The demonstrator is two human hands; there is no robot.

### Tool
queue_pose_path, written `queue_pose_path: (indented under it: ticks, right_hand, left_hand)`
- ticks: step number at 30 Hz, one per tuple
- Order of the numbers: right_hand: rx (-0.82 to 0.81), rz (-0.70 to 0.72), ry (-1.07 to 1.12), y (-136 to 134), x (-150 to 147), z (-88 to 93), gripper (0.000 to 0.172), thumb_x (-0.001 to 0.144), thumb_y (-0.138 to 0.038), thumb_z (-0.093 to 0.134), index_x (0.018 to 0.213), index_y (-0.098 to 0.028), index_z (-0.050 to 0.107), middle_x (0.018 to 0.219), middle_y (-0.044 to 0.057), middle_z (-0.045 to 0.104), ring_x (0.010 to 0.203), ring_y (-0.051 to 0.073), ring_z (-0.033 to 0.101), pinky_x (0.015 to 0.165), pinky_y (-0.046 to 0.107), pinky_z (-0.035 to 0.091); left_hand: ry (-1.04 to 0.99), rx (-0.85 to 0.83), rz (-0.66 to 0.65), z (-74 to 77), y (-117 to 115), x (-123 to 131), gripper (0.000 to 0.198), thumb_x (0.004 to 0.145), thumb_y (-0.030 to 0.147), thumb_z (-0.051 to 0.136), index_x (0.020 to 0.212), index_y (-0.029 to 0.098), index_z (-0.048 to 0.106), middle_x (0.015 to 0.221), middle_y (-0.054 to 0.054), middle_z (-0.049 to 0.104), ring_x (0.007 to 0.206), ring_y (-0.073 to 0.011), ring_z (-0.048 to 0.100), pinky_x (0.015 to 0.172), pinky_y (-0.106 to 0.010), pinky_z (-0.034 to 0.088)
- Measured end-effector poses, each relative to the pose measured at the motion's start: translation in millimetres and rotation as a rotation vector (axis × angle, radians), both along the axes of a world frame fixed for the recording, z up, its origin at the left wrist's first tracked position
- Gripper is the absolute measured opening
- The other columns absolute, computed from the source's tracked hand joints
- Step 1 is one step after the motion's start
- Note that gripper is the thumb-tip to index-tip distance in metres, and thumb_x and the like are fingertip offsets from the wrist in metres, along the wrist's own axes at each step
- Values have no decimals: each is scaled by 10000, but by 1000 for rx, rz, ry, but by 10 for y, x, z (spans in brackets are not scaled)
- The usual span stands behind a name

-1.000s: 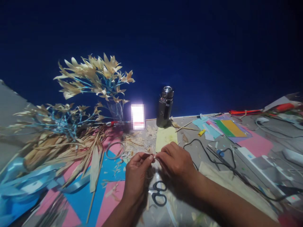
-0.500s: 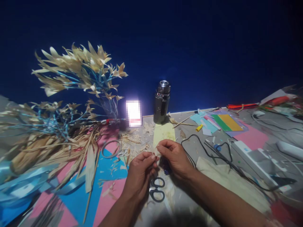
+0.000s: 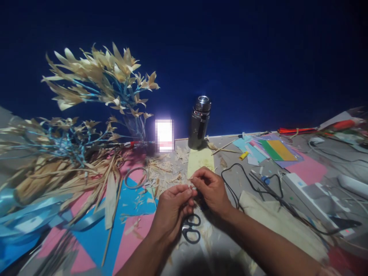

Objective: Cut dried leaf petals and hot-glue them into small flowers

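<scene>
My left hand and my right hand meet above the table, fingertips pinched together on a small pale strip, too small to name. Black-handled scissors lie on the table just under my left hand. A yellow paper sheet lies just beyond my fingers. Pale shavings are scattered to the left of it.
Dried straw leaves on blue stems stand at the back left, with more straw and blue ribbon heaped left. A metal flask and a bright screen stand at the back. Black cables, coloured papers and a power strip lie right.
Both hands have drawn slightly nearer to me and lower, still pinched together. The view has shifted a little, so the straw bouquet sits higher in the frame.
</scene>
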State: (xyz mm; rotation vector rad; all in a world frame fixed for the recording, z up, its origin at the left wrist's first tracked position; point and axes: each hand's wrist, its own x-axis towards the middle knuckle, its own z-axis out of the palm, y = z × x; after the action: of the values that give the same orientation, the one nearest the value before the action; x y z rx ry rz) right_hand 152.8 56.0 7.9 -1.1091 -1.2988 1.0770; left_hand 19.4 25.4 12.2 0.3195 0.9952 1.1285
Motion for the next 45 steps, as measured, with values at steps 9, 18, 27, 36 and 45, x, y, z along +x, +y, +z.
queue_pose_path:
  ticks: [9, 18, 27, 36, 45]
  right_hand:
    - [103, 1, -82, -29, 8, 41, 129, 846, -262, 686, 730, -210, 664, 743, -9, 611, 663, 144, 554, 637, 273, 443]
    - [205, -30, -120, -53, -2, 1, 131, 860, -191, 672, 730, -209, 669, 748, -12, 607, 684, 137, 578, 635, 254, 445]
    - [131, -10, 0, -71, 40, -68, 51, 880, -257, 672, 850, -217, 659, 760, -19, 592, 649, 134, 524, 612, 255, 434]
    - [77, 159, -66, -122, 53, -15, 70, 769, -222, 709, 830, -204, 680, 740, -29, 548, 615, 113, 450, 561, 231, 364]
    - [-12, 204, -31, -124, 43, 8, 36, 716, -203, 667, 746, -190, 652, 604, -56, 521, 537, 97, 430, 507, 210, 340]
  left_hand:
    - [19, 25, 25, -7, -19, 16, 389, 484, 224, 975, 734, 114, 698, 692, -84, 760, 494, -94, 605, 403, -157, 483]
    - [56, 77, 32, -24, -28, 24, 367, 520, 257, 961, 754, 111, 719, 679, -60, 744, 495, -102, 600, 402, -176, 494]
    - [271, 190, 148, -102, -62, -10, 220, 657, 278, 863, 712, 161, 684, 636, -16, 709, 484, -103, 582, 462, -195, 482]
    - [474, 357, 260, -291, -83, -61, 123, 661, 228, 838, 750, 174, 772, 721, -22, 734, 654, -181, 661, 607, -271, 541]
    - [466, 451, 202, -364, -95, -74, 129, 700, 253, 847, 782, 171, 791, 764, -47, 736, 685, -198, 670, 634, -297, 545]
